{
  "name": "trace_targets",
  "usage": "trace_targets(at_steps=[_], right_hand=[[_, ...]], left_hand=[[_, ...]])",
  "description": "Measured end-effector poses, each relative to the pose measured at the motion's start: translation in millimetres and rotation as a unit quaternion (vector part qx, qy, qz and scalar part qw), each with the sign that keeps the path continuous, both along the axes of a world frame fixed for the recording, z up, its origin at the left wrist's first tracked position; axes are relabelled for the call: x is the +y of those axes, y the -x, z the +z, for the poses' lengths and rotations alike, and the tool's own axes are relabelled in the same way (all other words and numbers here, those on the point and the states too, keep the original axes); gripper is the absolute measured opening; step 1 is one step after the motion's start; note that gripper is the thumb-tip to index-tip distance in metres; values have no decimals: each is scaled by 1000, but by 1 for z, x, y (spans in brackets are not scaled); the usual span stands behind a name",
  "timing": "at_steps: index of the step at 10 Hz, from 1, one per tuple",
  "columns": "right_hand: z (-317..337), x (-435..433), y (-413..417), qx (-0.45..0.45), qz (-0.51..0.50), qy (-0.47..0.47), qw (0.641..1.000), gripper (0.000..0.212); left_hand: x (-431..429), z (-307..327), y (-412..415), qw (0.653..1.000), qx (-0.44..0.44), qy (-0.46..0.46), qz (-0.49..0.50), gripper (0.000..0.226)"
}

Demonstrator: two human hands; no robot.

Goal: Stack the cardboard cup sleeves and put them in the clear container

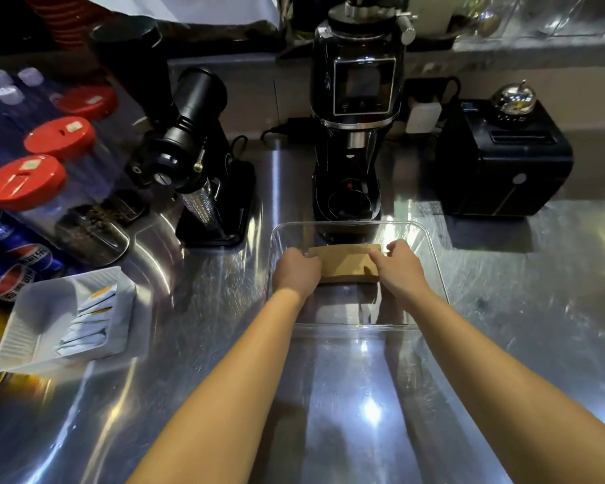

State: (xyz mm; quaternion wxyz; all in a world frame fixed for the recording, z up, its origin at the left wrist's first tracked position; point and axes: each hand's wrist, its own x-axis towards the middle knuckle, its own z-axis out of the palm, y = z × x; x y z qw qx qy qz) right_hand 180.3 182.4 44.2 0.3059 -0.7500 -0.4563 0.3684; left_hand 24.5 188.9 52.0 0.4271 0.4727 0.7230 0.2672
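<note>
A flat stack of brown cardboard cup sleeves (346, 263) lies inside the clear container (430, 253) on the steel counter, in the middle of the view. My left hand (296, 272) grips the stack's left end. My right hand (397, 269) holds its right end, fingers on top. Both forearms reach over the container's near rim. How many sleeves the stack has is not visible.
Two black coffee grinders (196, 151) (355, 110) stand just behind the container. A black box with a chrome bell (503, 158) is at the right. At the left are red-lidded jars (23, 181), Pepsi cans (14, 260) and a white tray of sachets (35, 319).
</note>
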Motion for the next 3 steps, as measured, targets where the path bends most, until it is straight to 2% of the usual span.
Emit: trace_targets(at_steps=[1,2,3], right_hand=[[25,-4,-4,-52,74,-71,993,52],[65,-3,-9,-95,126,-115,981,66],[110,-3,-12,-180,157,-194,951,73]], left_hand=[[3,20,5,996,58,-53,-39,38],[2,60,8,986,58,-139,-78,55],[2,99,12,956,125,-230,-130,61]])
